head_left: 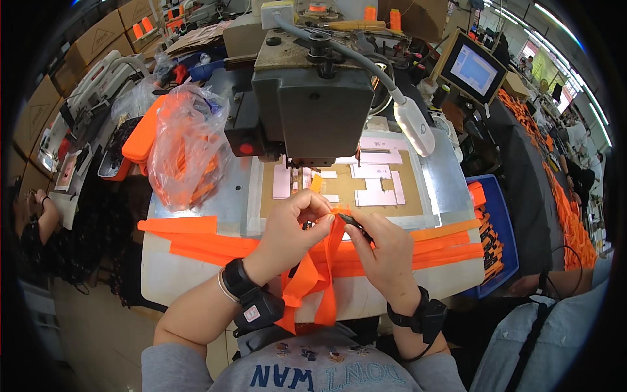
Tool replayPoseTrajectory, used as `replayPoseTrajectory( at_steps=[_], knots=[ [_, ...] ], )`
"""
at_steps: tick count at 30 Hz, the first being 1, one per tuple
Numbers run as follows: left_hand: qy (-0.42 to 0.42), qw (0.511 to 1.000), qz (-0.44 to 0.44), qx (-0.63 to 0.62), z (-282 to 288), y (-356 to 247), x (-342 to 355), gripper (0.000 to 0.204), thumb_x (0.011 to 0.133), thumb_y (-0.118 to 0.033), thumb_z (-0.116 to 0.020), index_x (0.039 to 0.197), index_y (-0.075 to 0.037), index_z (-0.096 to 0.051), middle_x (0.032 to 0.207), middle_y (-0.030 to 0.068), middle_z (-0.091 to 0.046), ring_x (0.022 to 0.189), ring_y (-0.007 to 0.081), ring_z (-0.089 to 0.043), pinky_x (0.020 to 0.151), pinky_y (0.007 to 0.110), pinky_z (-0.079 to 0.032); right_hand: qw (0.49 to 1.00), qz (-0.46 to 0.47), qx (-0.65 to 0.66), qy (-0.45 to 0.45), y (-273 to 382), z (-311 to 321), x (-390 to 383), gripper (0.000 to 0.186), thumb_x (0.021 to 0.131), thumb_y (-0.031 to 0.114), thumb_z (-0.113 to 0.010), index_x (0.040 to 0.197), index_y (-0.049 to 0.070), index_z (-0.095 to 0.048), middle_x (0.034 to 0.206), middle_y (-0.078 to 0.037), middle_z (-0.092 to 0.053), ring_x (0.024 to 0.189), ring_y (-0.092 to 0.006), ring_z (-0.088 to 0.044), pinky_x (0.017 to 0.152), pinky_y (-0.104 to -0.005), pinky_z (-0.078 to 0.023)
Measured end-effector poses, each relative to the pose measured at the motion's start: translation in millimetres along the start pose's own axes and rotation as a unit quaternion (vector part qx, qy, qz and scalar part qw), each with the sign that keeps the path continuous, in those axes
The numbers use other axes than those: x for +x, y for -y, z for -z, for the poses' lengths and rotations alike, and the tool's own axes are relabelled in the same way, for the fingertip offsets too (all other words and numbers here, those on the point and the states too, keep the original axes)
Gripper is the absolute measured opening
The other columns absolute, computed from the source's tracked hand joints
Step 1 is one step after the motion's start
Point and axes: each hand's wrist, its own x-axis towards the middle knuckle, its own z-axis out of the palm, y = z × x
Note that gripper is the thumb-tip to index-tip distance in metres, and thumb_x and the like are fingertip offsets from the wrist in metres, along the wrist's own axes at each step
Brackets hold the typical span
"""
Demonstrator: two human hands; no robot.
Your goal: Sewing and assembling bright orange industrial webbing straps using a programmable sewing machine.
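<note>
My left hand pinches the upper end of an orange webbing strap between thumb and fingertips. The strap hangs in loops past the table's front edge. Against the same end, my right hand holds a small black tool, perhaps thread snips; most of it is hidden in the fingers. Both hands meet in front of the sewing machine head. Behind them lies a tan template board with pink pieces on it. More flat orange straps lie across the table under my wrists.
A clear plastic bag of orange pieces sits to the left. A blue bin with orange and black pieces stands at the right edge. A lamp and a screen are behind it. Other people are at both sides.
</note>
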Motion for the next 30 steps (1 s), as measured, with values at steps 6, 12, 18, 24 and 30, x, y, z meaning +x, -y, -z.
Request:
replayPoseTrajectory(
  at_steps=[6, 12, 18, 24, 30],
  knots=[
    [0.046, 0.986, 0.099, -0.123, 5.6, -0.4, 4.3, 0.004, 0.089, -0.001, -0.06, 0.092, 0.001, -0.057, 0.1, 0.0048, -0.058, 0.088, 0.0084, -0.054, 0.081, 0.023, -0.046, 1.0, 0.005, -0.013, 0.002, -1.0, 2.2, -0.3, 0.021, 0.086, 0.022, -0.065, 0.1, 0.007, -0.063, 0.07, -0.006, -0.055, 0.055, -0.0237, -0.054, 0.05, -0.0339, -0.04],
    [0.042, 0.984, 0.126, -0.116, 3.5, -2.3, 4.1, 0.004, 0.088, -0.001, -0.06, 0.092, 0.001, -0.057, 0.101, 0.0049, -0.058, 0.089, 0.0088, -0.055, 0.081, 0.024, -0.047, 0.999, 0.008, -0.046, 0.004, -0.7, 2.8, -1.1, 0.021, 0.085, 0.023, -0.065, 0.1, 0.007, -0.064, 0.07, -0.005, -0.055, 0.055, -0.0227, -0.053, 0.051, -0.0337, -0.04],
    [0.039, 0.992, -0.056, 0.107, 5.4, -8.3, 5.7, 0.008, 0.082, 0.0, -0.061, 0.085, 0.001, -0.053, 0.085, 0.0068, -0.058, 0.074, 0.0149, -0.056, 0.07, 0.028, -0.047, 0.993, 0.044, -0.113, 0.0, 1.9, 3.8, 1.0, 0.022, 0.084, 0.024, -0.066, 0.1, 0.009, -0.064, 0.068, -0.004, -0.053, 0.053, -0.0227, -0.052, 0.051, -0.0339, -0.04],
    [0.088, 0.976, -0.075, 0.184, 8.6, -15.2, 7.1, 0.008, 0.08, 0.003, -0.061, 0.083, 0.001, -0.054, 0.09, 0.0092, -0.059, 0.079, 0.0167, -0.058, 0.072, 0.027, -0.049, 0.992, 0.021, -0.114, 0.038, 5.3, 6.1, 1.1, 0.017, 0.084, 0.024, -0.065, 0.095, 0.01, -0.064, 0.069, -0.004, -0.055, 0.056, -0.0243, -0.055, 0.052, -0.0367, -0.041],
    [0.065, 0.995, -0.04, 0.069, 5.5, -4.4, 5.6, 0.008, 0.083, -0.001, -0.06, 0.086, 0.001, -0.053, 0.086, 0.0076, -0.059, 0.076, 0.0151, -0.057, 0.072, 0.027, -0.048, 0.999, 0.005, -0.04, 0.035, 1.0, 4.5, -0.4, 0.016, 0.087, 0.023, -0.063, 0.094, 0.008, -0.064, 0.073, -0.006, -0.062, 0.06, -0.0248, -0.059, 0.052, -0.0344, -0.042]
  ],
)
